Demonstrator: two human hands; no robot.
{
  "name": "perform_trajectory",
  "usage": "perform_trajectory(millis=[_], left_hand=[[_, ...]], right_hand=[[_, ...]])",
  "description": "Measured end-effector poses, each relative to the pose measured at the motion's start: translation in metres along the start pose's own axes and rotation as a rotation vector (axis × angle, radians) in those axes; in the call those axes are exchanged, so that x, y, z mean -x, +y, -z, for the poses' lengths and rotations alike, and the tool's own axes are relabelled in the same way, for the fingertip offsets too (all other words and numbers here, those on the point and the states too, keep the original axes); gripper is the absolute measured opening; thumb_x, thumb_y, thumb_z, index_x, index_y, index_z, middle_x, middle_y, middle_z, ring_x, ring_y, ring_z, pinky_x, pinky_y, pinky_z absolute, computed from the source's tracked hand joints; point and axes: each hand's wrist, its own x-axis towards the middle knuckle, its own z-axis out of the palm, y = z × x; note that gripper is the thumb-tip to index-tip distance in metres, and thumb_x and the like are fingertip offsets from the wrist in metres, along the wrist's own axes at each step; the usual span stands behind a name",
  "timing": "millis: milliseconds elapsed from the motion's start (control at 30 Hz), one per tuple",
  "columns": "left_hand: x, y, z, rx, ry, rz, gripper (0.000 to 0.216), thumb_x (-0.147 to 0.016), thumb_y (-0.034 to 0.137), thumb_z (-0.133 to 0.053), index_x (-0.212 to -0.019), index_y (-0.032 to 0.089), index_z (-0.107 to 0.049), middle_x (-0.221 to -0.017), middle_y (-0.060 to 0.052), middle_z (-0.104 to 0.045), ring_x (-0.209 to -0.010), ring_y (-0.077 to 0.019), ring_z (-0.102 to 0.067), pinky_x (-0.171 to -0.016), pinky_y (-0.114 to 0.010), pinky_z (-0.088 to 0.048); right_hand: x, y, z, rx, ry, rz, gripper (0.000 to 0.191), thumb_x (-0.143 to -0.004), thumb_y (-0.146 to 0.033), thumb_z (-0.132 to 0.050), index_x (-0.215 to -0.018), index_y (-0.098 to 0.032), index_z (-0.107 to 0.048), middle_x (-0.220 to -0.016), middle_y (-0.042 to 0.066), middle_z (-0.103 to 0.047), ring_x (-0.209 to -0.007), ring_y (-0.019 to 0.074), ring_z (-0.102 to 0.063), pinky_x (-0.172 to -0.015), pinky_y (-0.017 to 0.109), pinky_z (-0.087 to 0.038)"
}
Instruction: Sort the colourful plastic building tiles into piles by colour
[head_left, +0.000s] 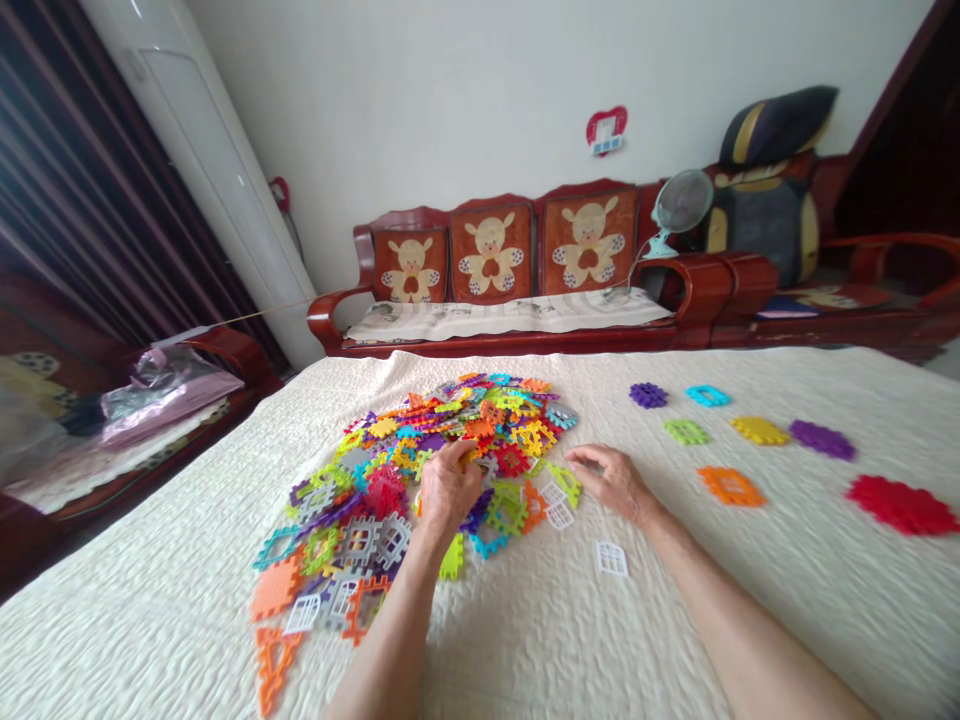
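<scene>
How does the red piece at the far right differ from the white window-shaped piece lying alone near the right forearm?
The red piece is solid-looking with a jagged toothed edge; the white window piece is an open grid with an arched top. The red piece looks larger. The red piece lies far from the right hand; the white one lies close by. Both lie flat on the cream quilt.

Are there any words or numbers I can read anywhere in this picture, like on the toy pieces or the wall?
None can be read.
The heart-shaped wall plaque: any marks on it are too small and blurred.
The cloth on the bench: faint print, unreadable.
The pile of plastic pieces: no writing shows.
</scene>
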Motion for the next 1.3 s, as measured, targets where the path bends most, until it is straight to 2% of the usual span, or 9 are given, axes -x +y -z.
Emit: perform_trajectory(millis=[167, 367, 533, 667, 800, 867, 967, 1167, 1300], left_hand=[[0.001, 0.002, -0.002, 0.014, 0.032, -0.067, 0.037, -0.074, 0.01, -0.051, -0.102, 0.024, -0.071, -0.098, 0.0, -0.072, -0.091, -0.0153, -0.065, -0.086, -0.024, -0.045], [0.005, 0.006, -0.001, -0.023, -0.001, -0.125, 0.023, -0.079, 0.018, -0.051, -0.084, 0.025, -0.072, -0.085, 0.001, -0.072, -0.083, -0.014, -0.063, -0.078, -0.022, -0.044], [0.006, 0.007, 0.0, -0.236, 0.034, -0.066, 0.023, -0.084, 0.027, -0.049, -0.081, 0.025, -0.071, -0.081, -0.001, -0.068, -0.082, -0.0171, -0.061, -0.069, -0.025, -0.041], [0.006, 0.006, -0.002, -0.403, 0.045, -0.081, 0.025, -0.085, 0.027, -0.047, -0.076, 0.022, -0.07, -0.084, -0.006, -0.065, -0.088, -0.0213, -0.057, -0.074, -0.03, -0.042], [0.006, 0.009, -0.003, -0.446, 0.028, -0.2, 0.027, -0.086, 0.025, -0.046, -0.101, 0.024, -0.068, -0.115, -0.006, -0.063, -0.105, -0.0236, -0.053, -0.089, -0.036, -0.041], [0.007, 0.011, -0.002, -0.473, -0.039, -0.263, 0.031, -0.086, 0.023, -0.046, -0.11, 0.027, -0.065, -0.133, -0.003, -0.054, -0.114, -0.0253, -0.049, -0.094, -0.04, -0.04], [0.006, 0.011, -0.001, -0.524, -0.158, -0.285, 0.034, -0.086, 0.022, -0.043, -0.114, 0.03, -0.063, -0.144, -0.001, -0.043, -0.114, -0.0266, -0.049, -0.091, -0.042, -0.042], [0.008, 0.012, -0.003, -0.576, -0.239, -0.278, 0.043, -0.087, 0.02, -0.041, -0.127, 0.032, -0.052, -0.145, -0.001, -0.042, -0.119, -0.0287, -0.045, -0.093, -0.044, -0.041], [0.009, 0.017, -0.001, -0.564, -0.231, -0.236, 0.035, -0.088, 0.021, -0.039, -0.117, 0.027, -0.059, -0.126, -0.008, -0.055, -0.112, -0.0274, -0.049, -0.092, -0.043, -0.04]], right_hand=[[-0.003, -0.023, -0.017, 0.059, 0.035, 0.175, 0.033, -0.08, -0.021, -0.053, -0.111, -0.021, -0.064, -0.111, 0.007, -0.068, -0.106, 0.0226, -0.061, -0.095, 0.039, -0.045], [0.004, -0.056, -0.037, 0.115, -0.198, 0.266, 0.047, -0.085, -0.013, -0.045, -0.131, -0.021, -0.051, -0.13, 0.007, -0.059, -0.123, 0.0224, -0.049, -0.103, 0.044, -0.037], [0.007, -0.062, -0.037, 0.183, -0.217, 0.27, 0.041, -0.085, -0.016, -0.05, -0.126, -0.019, -0.054, -0.124, 0.009, -0.061, -0.116, 0.0251, -0.05, -0.101, 0.046, -0.034], [0.006, -0.061, -0.036, 0.198, -0.185, 0.247, 0.035, -0.082, -0.018, -0.056, -0.117, -0.019, -0.059, -0.109, 0.008, -0.064, -0.104, 0.0243, -0.054, -0.094, 0.043, -0.037], [0.007, -0.061, -0.036, 0.208, -0.167, 0.241, 0.034, -0.076, -0.017, -0.06, -0.11, -0.019, -0.061, -0.099, 0.007, -0.063, -0.098, 0.0235, -0.054, -0.092, 0.042, -0.037], [0.007, -0.061, -0.037, 0.216, -0.158, 0.235, 0.033, -0.074, -0.018, -0.062, -0.108, -0.019, -0.061, -0.097, 0.007, -0.063, -0.096, 0.0236, -0.054, -0.091, 0.042, -0.038], [0.008, -0.06, -0.038, 0.212, -0.146, 0.216, 0.029, -0.075, -0.022, -0.064, -0.104, -0.019, -0.062, -0.099, 0.007, -0.06, -0.096, 0.0236, -0.054, -0.089, 0.041, -0.039], [0.008, -0.059, -0.039, 0.141, -0.136, 0.224, 0.023, -0.075, -0.02, -0.064, -0.098, -0.02, -0.059, -0.113, 0.008, -0.058, -0.107, 0.0229, -0.054, -0.093, 0.041, -0.039], [0.008, -0.058, -0.041, 0.116, -0.137, 0.221, 0.019, -0.072, -0.013, -0.062, -0.09, -0.019, -0.059, -0.109, 0.008, -0.059, -0.104, 0.0221, -0.055, -0.093, 0.039, -0.04]])
